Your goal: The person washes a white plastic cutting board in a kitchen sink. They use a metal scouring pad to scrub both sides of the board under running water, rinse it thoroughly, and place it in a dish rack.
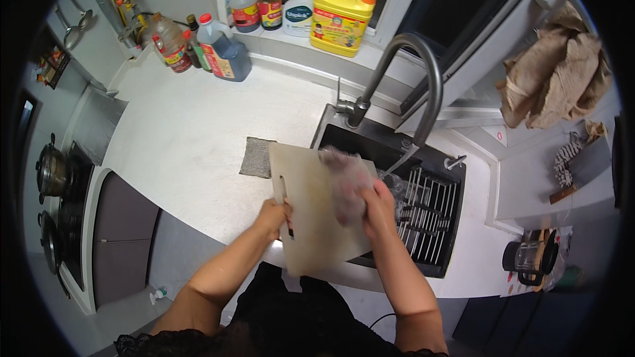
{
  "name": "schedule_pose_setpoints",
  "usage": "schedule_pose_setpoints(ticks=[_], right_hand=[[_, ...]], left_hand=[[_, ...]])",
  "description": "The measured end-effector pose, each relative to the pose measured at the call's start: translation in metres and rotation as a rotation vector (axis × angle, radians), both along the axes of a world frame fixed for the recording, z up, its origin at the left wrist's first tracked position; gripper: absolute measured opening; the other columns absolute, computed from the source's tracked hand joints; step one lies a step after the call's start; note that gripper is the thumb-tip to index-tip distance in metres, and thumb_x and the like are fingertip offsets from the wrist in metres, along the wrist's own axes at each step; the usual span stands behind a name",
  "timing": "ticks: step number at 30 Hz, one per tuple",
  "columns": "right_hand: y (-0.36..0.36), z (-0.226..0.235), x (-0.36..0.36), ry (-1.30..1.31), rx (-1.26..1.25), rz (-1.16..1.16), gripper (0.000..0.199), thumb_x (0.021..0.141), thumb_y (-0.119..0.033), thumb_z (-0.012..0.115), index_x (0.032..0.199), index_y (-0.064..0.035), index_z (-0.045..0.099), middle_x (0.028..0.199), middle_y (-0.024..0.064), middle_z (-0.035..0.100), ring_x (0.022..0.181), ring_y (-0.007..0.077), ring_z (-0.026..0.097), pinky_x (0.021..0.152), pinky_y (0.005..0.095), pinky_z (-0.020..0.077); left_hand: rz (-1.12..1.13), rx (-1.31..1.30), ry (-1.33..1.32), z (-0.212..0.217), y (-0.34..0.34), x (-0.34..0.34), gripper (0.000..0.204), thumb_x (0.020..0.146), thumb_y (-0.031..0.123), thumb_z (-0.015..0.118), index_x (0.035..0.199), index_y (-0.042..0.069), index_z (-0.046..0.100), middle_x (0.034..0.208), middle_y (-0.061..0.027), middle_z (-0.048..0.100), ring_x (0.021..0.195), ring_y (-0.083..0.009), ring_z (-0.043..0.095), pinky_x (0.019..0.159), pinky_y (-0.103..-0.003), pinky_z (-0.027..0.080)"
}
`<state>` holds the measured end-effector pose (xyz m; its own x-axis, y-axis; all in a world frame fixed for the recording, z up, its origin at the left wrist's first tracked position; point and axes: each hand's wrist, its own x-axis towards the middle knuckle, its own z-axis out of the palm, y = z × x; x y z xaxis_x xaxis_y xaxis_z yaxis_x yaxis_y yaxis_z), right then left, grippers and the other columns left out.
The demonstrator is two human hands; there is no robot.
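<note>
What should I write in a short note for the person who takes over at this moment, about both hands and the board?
Left hand: grips the pale cutting board at its left edge, beside the handle slot, and holds it tilted over the sink.
Right hand: presses a blurred cloth against the board's face.
Faucet arches above the sink; a wire rack lies in it. A grey mat lies on the counter.
Done: scrubbing is under way.
Left: whether water runs cannot be told; the board is not yet set down.
</note>
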<state>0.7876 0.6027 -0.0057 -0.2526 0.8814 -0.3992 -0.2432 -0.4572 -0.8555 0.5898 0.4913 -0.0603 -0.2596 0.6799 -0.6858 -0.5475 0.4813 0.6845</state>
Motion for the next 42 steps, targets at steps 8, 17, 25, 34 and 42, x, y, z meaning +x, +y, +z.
schedule_pose_setpoints(ticks=[8, 17, 25, 34, 42], right_hand=[[0.080, -0.038, -0.154, -0.357, 0.157, 0.079, 0.044, 0.084, -0.021, 0.065, 0.121, -0.0010, 0.054, 0.118, 0.0103, 0.057, 0.107, 0.0203, 0.054, 0.093, 0.0318, 0.0406], [-0.046, -0.072, 0.062, -1.078, 0.725, 0.153, 0.053, 0.076, -0.023, 0.071, 0.120, 0.0003, 0.052, 0.119, 0.0239, 0.054, 0.116, 0.0371, 0.048, 0.098, 0.0403, 0.0385], [-0.109, -0.083, 0.135, -0.036, -0.603, -0.118, 0.062, 0.090, -0.053, 0.051, 0.129, -0.0053, 0.044, 0.116, 0.0124, 0.057, 0.100, 0.0251, 0.058, 0.086, 0.0381, 0.0474], [-0.047, -0.198, 0.145, 0.501, -0.509, -0.201, 0.054, 0.099, -0.044, 0.028, 0.133, -0.0040, 0.041, 0.129, 0.0147, 0.051, 0.114, 0.0287, 0.052, 0.097, 0.0415, 0.0432], [0.006, -0.207, 0.081, 0.803, -0.303, 0.115, 0.052, 0.099, -0.041, 0.031, 0.135, -0.0048, 0.039, 0.132, 0.0142, 0.048, 0.119, 0.0298, 0.048, 0.099, 0.0422, 0.0416]], left_hand=[[0.024, 0.086, -0.147, 0.010, -0.016, 0.056, 0.017, 0.074, -0.007, 0.049, 0.085, 0.000, 0.060, 0.068, -0.0059, 0.056, 0.057, -0.0158, 0.054, 0.052, -0.030, 0.043], [0.043, 0.185, -0.213, 0.024, -0.044, 0.059, 0.022, 0.072, -0.007, 0.047, 0.089, -0.003, 0.059, 0.079, -0.0083, 0.057, 0.066, -0.0155, 0.052, 0.061, -0.027, 0.042], [0.015, 0.171, -0.124, 0.082, -0.039, 0.053, 0.022, 0.071, -0.002, 0.049, 0.092, 0.000, 0.057, 0.084, -0.0097, 0.058, 0.074, -0.0207, 0.057, 0.064, -0.033, 0.047], [0.059, 0.089, 0.036, 0.170, -0.028, 0.064, 0.035, 0.069, 0.004, 0.052, 0.103, -0.004, 0.054, 0.094, -0.0125, 0.057, 0.084, -0.0257, 0.060, 0.077, -0.041, 0.053], [0.167, 0.098, 0.142, 0.170, -0.009, 0.107, 0.037, 0.070, 0.002, 0.050, 0.106, -0.006, 0.051, 0.095, -0.0131, 0.055, 0.082, -0.0254, 0.058, 0.074, -0.039, 0.053]])
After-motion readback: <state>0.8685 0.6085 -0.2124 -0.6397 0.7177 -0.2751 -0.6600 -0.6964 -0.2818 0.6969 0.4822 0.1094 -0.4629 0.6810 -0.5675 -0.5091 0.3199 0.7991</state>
